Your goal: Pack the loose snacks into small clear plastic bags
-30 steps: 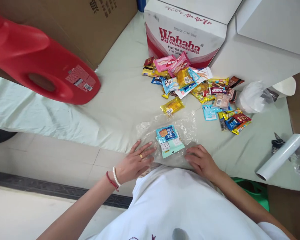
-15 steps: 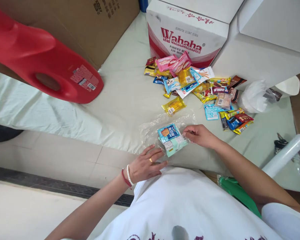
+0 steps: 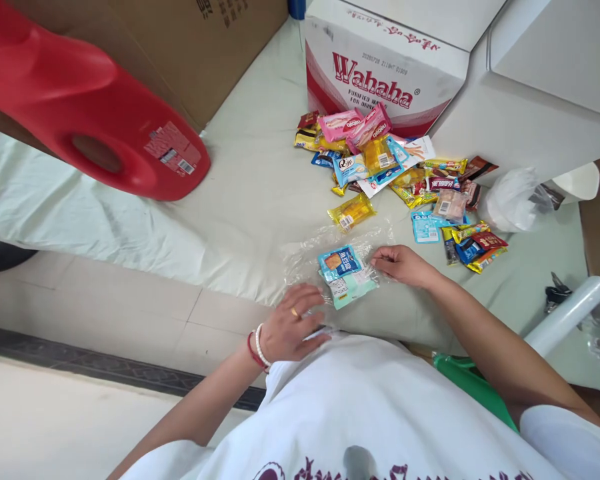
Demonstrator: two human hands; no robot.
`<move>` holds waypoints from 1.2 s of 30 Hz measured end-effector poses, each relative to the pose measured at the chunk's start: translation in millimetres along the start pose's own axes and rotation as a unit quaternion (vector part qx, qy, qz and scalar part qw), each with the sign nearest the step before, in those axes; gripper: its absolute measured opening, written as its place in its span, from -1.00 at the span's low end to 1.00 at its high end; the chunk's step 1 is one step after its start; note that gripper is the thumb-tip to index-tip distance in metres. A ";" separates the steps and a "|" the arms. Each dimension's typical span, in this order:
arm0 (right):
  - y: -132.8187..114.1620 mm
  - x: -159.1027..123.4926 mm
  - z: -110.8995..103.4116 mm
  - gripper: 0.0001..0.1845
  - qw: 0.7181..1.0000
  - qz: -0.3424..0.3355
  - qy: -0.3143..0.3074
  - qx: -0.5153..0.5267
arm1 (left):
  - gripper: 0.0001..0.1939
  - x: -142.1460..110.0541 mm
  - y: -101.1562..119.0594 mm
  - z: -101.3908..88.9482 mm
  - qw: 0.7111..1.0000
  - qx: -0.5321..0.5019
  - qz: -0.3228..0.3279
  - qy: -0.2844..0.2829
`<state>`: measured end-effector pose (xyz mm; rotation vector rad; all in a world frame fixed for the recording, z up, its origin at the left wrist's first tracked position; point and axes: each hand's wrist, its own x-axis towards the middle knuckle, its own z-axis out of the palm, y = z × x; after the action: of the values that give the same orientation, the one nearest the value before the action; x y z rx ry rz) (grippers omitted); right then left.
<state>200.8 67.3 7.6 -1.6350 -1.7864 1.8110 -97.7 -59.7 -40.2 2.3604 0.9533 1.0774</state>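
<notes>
A clear plastic bag (image 3: 304, 259) lies flat near the front edge of the cloth-covered surface. On or inside it, I cannot tell which, are a blue snack packet (image 3: 339, 262) and a pale green packet (image 3: 353, 289), the blue one overlapping the green. My right hand (image 3: 403, 265) pinches the bag's right side between thumb and fingers. At the bag's lower left, my left hand (image 3: 297, 325) is raised slightly, its fingers bent and apart with nothing in them. Just beyond the bag sits a yellow snack packet (image 3: 351, 213).
A pile of wrapped snacks (image 3: 380, 157) lies against a Wahaha carton (image 3: 380, 73). To its right are a white plastic bag (image 3: 513, 200) and a white bowl (image 3: 577, 183). A red jug (image 3: 130, 133) stands at left; a plastic roll (image 3: 570, 317) and keys (image 3: 557, 293) are at right.
My left hand has lifted a little off the bag's lower left, and its fingers have bent. My right hand keeps its pinch on the bag. The view has shifted slightly.
</notes>
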 end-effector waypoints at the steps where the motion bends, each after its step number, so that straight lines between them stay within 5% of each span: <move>1: -0.8 0.5 -0.4 -0.59 1.000 0.000 -0.001 0.001 | -0.70 -2.9 0.3 1.0 0.998 0.020 0.051 -0.035; 4: 0.4 2.3 -1.7 -0.59 1.000 0.005 0.000 0.002 | -0.80 -15.6 -1.8 5.5 0.987 0.081 0.099 -0.093; 7: 6.1 4.0 -2.0 -0.57 1.000 0.007 0.003 0.008 | -0.78 -25.1 -6.2 6.1 0.994 0.051 0.052 -0.084; 10: 12.6 5.0 -1.6 -0.54 1.000 -0.001 0.007 0.008 | -0.82 -24.4 -7.8 2.6 0.993 -0.057 -0.099 -0.023; 12: 15.4 5.0 -1.9 -0.52 1.000 0.000 0.009 0.002 | -0.85 -18.7 -8.6 1.0 0.966 -0.083 -0.243 0.037; 14: 15.6 4.1 -2.9 -0.53 1.000 0.006 0.010 -0.019 | -0.88 -10.5 -11.2 2.0 0.926 -0.043 -0.362 0.095; 16: 12.0 1.9 -4.2 -0.60 0.996 0.005 0.024 -0.082 | -0.90 -1.2 -16.0 5.3 0.902 0.058 -0.402 0.145; 22: -18.4 5.2 6.7 -0.77 0.898 -0.135 0.150 -0.390 | -0.79 14.8 -23.5 16.3 0.876 0.288 -0.294 0.251; 26: -33.0 31.9 27.9 -0.71 0.912 -0.210 0.090 -0.339 | -0.73 0.3 -10.4 21.0 0.890 0.312 -0.213 0.255; 31: -33.2 59.8 41.9 -0.63 0.932 -0.169 0.074 -0.312 | -0.56 -13.2 11.8 28.7 0.947 0.301 -0.018 0.108; 34: -32.0 59.1 39.2 -0.78 0.944 -0.169 0.032 -0.280 | -0.52 -4.9 16.6 33.7 0.959 0.280 -0.050 0.004; 36: -33.4 53.3 36.3 -0.89 0.950 -0.178 -0.009 -0.256 | -0.51 1.5 16.5 35.3 0.956 0.275 -0.101 -0.008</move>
<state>134.1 91.6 -7.5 -1.2962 -2.5133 1.2777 -62.9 -72.1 -52.5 2.5996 1.6199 0.7829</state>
